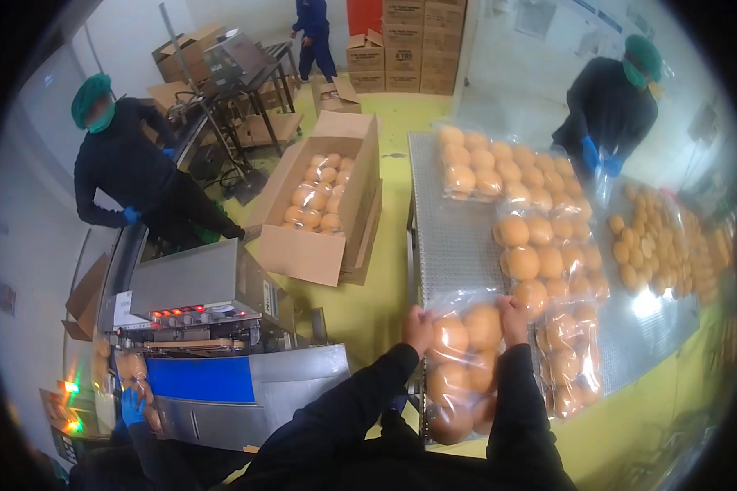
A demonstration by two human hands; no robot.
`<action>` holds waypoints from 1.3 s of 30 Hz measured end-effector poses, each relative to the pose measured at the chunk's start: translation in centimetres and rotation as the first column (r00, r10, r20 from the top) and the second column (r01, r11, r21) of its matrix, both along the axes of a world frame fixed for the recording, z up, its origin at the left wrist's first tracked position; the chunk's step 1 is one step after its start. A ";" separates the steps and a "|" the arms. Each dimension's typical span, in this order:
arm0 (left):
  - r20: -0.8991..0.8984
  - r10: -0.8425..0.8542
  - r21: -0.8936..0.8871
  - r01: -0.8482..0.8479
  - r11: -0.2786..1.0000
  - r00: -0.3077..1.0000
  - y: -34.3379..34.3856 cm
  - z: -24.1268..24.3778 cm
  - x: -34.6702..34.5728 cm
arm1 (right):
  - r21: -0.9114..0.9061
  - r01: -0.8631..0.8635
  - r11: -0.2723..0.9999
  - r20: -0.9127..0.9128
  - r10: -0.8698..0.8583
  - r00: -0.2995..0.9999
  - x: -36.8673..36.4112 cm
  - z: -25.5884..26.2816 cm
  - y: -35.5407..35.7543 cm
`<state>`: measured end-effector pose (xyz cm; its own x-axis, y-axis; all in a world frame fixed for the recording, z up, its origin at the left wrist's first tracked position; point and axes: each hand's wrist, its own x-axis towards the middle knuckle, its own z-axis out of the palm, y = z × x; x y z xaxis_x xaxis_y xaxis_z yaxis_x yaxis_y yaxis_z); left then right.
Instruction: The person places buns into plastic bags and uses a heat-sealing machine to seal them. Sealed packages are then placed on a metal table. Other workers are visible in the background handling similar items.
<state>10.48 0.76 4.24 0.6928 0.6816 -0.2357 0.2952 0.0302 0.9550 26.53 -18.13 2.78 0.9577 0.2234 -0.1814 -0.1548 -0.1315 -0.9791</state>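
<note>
Both of my hands grip the upper corners of a clear plastic bag of round buns (pixel 464 368). My left hand (pixel 419 331) pinches its left corner, and my right hand (pixel 514 320) has the right one. The bag lies along the near left edge of a perforated metal table (pixel 454 245), with its plastic flap spread beyond my fingers. Just right of my right forearm is another bagged pack of buns (pixel 570 362). Beyond my right hand more bagged buns (pixel 549 255) lie in rows, and a further group (pixel 503 162) sits at the far end.
Left of the table stands an open carton (pixel 313 196) holding bagged buns. A sealing machine (pixel 190 288) with lit red displays is at left, where a co-worker's gloved hand (pixel 133 405) touches a bun pack. Loose buns (pixel 645 245) cover the table's right side. Co-workers (pixel 123 159) (pixel 614 104) stand nearby.
</note>
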 end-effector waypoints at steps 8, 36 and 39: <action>0.342 0.311 -0.460 -0.131 0.878 0.887 2.9 1.5 -14.6 | 0.045 -0.211 0.976 0.074 0.208 0.975 -9.7 6.3 12.1; 0.016 0.622 -0.031 -0.621 0.783 0.783 22.7 -10.0 -31.7 | -0.053 -0.014 0.998 0.128 0.021 0.992 -28.8 -8.0 31.1; 0.024 0.715 -0.033 -0.715 0.699 0.698 21.1 -10.1 -31.2 | -0.081 -0.022 0.996 0.128 0.033 0.991 -29.5 -7.2 31.4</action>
<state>-20.73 21.82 -5.86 0.0063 0.9703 -0.2418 0.1462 0.2383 0.9601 -2.93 13.23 -4.38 0.9680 0.2398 -0.0746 -0.0229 -0.2116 -0.9771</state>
